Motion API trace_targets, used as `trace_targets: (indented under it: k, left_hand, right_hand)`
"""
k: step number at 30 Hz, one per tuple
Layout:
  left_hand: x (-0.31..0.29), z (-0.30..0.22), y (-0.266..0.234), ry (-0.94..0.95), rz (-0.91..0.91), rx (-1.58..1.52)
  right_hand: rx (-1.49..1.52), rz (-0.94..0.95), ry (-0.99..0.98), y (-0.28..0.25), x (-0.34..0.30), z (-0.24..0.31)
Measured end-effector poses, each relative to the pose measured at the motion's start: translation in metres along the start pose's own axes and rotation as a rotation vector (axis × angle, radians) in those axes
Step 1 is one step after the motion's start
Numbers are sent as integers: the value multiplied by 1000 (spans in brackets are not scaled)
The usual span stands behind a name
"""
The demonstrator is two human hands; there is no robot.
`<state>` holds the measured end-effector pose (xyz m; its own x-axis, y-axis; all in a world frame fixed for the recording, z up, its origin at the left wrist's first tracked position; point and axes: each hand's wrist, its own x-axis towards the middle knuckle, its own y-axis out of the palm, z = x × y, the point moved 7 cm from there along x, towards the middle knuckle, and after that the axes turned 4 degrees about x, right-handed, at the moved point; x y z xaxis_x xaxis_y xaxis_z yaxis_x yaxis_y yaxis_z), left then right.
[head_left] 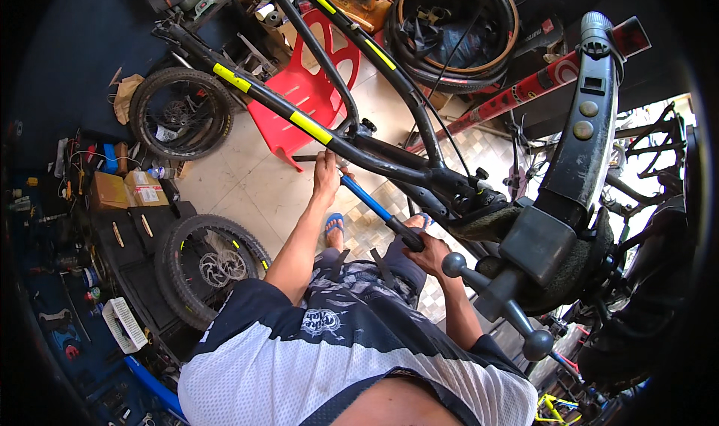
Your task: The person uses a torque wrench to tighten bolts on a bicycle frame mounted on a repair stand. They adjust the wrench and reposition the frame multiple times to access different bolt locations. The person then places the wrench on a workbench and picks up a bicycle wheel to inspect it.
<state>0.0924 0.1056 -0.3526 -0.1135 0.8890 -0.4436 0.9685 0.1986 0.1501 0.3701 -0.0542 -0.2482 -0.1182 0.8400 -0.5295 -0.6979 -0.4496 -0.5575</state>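
Note:
A black bicycle frame [271, 106] with yellow-green stripes hangs in a repair stand clamp [535, 239], slanting across the view. Below its tubes is a long tool with a blue shaft [367, 200] and a black grip, set at a slant. My right hand [433, 255] is closed round the black grip at the near end. At the tool's far end, right under the striped tube, my left hand [325, 180] has its fingers closed. A short dark bar [305, 158] sticks out to the left there. The tool's head is hidden by my fingers and the frame.
A red plastic chair [311, 89] stands behind the frame. Wheels lie at left, one with a disc rotor [217, 270], another farther back [180, 113]. Cardboard boxes [110, 191] and a white basket [124, 325] are at left. Stacked tyres [451, 70] stand at the back.

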Motion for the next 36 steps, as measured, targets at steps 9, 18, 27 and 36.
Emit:
trace_targets:
  k: [9, 18, 27, 36]
  left_hand:
    - [15, 10, 0, 50, 24, 73]
    - [8, -9, 1, 362, -61, 312]
    - [1, -14, 6, 339, -53, 283]
    - [17, -10, 4, 140, -16, 286]
  right_hand:
    - [101, -9, 27, 15, 5, -19]
    - [16, -26, 91, 94, 108, -99]
    - [0, 151, 98, 101, 122, -96]
    - [-74, 71, 55, 107, 128, -106]
